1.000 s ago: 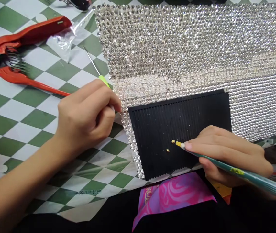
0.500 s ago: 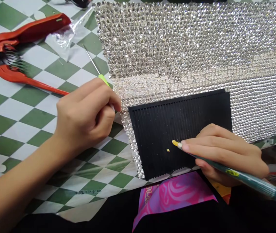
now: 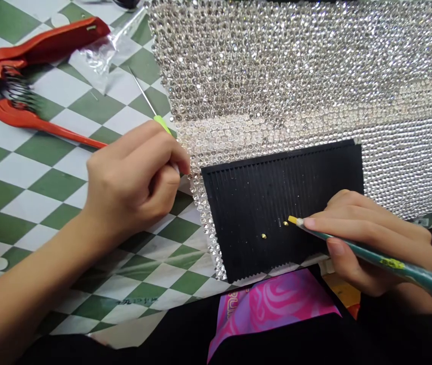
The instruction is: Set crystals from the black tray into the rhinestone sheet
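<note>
My right hand (image 3: 383,238), fingers closed, holds a teal pencil-like picker pen (image 3: 356,249) with a yellow tip. Just left of that tip a small gold rhinestone (image 3: 285,223) lies on the ridged black tray (image 3: 246,203). Another gold rhinestone (image 3: 264,235) sits further left on the tray. My left hand (image 3: 140,175) is curled into a fist beside the tray's left edge. A thin metal needle with a lime-green handle (image 3: 161,122) runs behind its knuckles; what the fingers enclose is hidden.
A sheet of silver rhinestones (image 3: 295,66) stretches behind and partly under the tray. Red-handled pruning shears (image 3: 44,45) and a clear plastic bag (image 3: 96,61) lie at upper left on the green-and-white checked tablecloth (image 3: 52,177). A pink-purple printed piece (image 3: 272,299) is below the tray.
The pen's tip and my right hand have shifted right. A second gold rhinestone now shows on the tray by the tip. My left hand stays practically still.
</note>
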Demonstrator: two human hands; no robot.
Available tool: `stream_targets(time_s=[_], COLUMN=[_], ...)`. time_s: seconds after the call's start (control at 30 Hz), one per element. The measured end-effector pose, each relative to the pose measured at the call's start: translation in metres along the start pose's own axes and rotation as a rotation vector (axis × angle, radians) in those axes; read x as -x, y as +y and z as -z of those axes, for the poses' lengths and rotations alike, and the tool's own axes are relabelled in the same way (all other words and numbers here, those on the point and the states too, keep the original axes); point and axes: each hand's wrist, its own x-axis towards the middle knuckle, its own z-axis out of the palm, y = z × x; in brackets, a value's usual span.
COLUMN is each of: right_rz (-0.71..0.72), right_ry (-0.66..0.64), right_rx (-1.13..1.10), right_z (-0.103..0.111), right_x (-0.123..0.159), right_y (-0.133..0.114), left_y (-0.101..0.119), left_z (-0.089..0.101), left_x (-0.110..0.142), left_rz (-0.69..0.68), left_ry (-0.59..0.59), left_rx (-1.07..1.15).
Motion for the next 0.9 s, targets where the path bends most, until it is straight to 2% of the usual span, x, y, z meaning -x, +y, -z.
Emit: stream_targets(time_s=[0.13, 0.2, 0.43, 0.67, 0.8, 0.9], right_rz=[-0.049, -0.049, 0.035, 0.037, 0.101, 0.078], right_ry=[-0.022, 0.011, -0.050, -0.068, -0.026, 0.008], right_rx=[-0.033, -0.042, -0.025, -0.018, 0.002, -0.019], right_z=[-0.0018, -0.0036, -0.0024, 0.0007, -0.0065, -0.0071], right_x=[0.0030, 0.0038, 0.0007, 0.0009, 0.0008, 0.0012], right_y=[-0.0019, -0.0023, 0.0003, 0.0015, 0.0054, 0.0030], left_y=[-0.0002, -0.0011, -0.0026, -0.0008, -0.0012, -0.0028], left_z=[-0.0008, -0.0010, -0.0012, 0.0003, 0.0008, 0.0006], left_x=[0.0009, 0.0008, -0.0001, 0.0001, -0.0001, -0.0008], left_rz=[0.007, 0.001, -0.038, -0.037, -0.033, -0.035], left_ry=[-0.004, -0.002, 0.026, 0.021, 0.014, 0.020], left_rx=[-0.004, -0.008, 0.013, 0.008, 0.003, -0.007])
